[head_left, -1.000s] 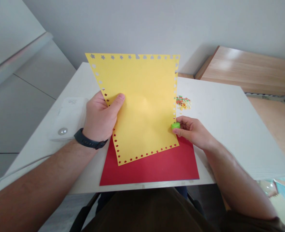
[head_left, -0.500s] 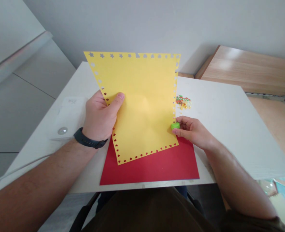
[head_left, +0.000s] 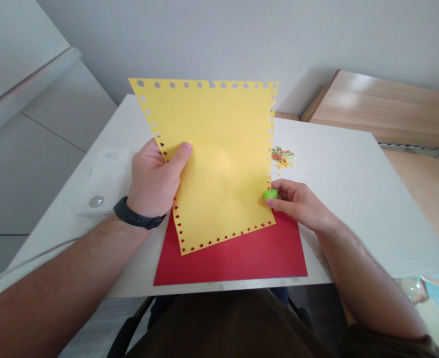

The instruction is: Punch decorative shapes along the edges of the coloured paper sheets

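My left hand (head_left: 155,181) grips the left edge of a yellow sheet of paper (head_left: 219,164), thumb on its face, holding it tilted up off the table. Small star and heart shapes are punched along all its edges. My right hand (head_left: 297,204) pinches a small green punch (head_left: 270,194) set on the sheet's right edge near the lower corner. A red sheet (head_left: 241,258) lies flat under the yellow one on the white table (head_left: 353,199).
A small heap of coloured paper cut-outs (head_left: 283,157) lies on the table just beyond my right hand. A white flat pouch with a metal snap (head_left: 105,184) sits left of my left hand. A wooden surface (head_left: 383,107) stands at the back right.
The yellow sheet's top edge has lifted slightly higher. Both hands stay where they were.
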`<state>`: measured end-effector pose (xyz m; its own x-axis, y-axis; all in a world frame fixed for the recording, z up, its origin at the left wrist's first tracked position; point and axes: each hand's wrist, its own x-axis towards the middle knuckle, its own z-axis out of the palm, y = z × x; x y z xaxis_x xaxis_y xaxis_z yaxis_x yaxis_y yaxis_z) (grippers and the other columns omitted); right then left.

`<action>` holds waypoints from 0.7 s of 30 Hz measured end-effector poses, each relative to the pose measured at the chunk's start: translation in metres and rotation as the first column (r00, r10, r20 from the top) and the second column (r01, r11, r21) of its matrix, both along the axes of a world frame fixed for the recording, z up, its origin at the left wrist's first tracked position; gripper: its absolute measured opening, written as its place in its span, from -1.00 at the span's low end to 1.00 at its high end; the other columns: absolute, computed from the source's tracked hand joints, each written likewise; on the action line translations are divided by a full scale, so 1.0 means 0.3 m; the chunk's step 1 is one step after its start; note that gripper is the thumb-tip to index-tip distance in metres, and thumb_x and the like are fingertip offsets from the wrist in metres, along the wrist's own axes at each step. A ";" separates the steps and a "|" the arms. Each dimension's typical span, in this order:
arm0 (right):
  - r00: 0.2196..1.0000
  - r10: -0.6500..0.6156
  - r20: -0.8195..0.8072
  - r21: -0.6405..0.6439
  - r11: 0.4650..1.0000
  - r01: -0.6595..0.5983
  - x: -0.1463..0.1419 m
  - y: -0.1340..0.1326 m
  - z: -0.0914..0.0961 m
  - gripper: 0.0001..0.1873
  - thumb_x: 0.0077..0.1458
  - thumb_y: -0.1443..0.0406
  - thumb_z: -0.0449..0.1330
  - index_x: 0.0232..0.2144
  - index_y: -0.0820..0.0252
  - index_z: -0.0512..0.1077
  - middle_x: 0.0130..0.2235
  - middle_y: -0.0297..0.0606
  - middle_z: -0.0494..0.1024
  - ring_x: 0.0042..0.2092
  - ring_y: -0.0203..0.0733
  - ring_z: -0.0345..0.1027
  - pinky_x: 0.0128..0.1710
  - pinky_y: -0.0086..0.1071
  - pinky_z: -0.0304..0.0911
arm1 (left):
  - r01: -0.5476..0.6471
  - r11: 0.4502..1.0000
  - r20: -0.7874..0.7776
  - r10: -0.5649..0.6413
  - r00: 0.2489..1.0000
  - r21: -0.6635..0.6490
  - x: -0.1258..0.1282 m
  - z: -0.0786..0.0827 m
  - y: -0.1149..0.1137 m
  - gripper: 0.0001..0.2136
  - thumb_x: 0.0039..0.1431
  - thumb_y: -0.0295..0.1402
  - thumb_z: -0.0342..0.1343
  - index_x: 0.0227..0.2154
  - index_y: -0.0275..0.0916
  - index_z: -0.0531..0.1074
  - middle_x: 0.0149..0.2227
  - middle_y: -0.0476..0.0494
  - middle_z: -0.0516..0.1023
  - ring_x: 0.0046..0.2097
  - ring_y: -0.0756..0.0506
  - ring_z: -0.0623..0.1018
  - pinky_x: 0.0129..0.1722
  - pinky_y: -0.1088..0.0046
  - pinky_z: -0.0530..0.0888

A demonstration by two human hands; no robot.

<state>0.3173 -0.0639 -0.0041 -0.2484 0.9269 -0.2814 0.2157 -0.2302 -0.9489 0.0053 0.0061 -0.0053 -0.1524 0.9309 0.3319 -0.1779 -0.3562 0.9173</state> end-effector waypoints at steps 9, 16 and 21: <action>1.000 -0.003 0.023 0.008 1.000 0.003 0.001 -0.002 0.000 -0.59 0.13 0.04 0.50 -0.08 0.10 0.57 -0.19 -0.25 0.70 -0.28 -0.15 0.53 -0.31 -0.30 0.43 | -0.007 1.000 0.031 0.006 1.000 0.027 -0.006 0.005 0.010 -0.71 0.26 -0.38 0.44 0.03 -0.21 0.68 0.07 -0.21 0.74 -0.02 -0.19 0.74 0.04 0.24 0.70; 1.000 -0.010 0.013 0.010 1.000 0.010 -0.004 -0.003 0.007 -0.61 0.13 0.07 0.50 -0.09 0.09 0.56 -0.16 -0.26 0.70 -0.26 -0.16 0.53 -0.24 -0.27 0.45 | 0.015 1.000 -0.018 -0.015 1.000 -0.009 -0.007 0.003 0.001 -0.70 0.27 -0.34 0.43 0.04 -0.21 0.68 0.07 -0.23 0.73 0.00 -0.20 0.74 0.05 0.23 0.69; 0.999 -0.002 0.036 0.018 1.000 0.001 0.002 -0.002 0.003 -0.61 0.14 0.04 0.50 -0.10 0.09 0.56 -0.17 -0.26 0.70 -0.26 -0.15 0.54 -0.23 -0.25 0.47 | 0.008 1.000 -0.023 -0.008 1.000 -0.006 -0.007 0.005 0.001 -0.69 0.27 -0.32 0.44 0.05 -0.19 0.67 0.08 -0.21 0.73 0.02 -0.21 0.74 0.09 0.18 0.69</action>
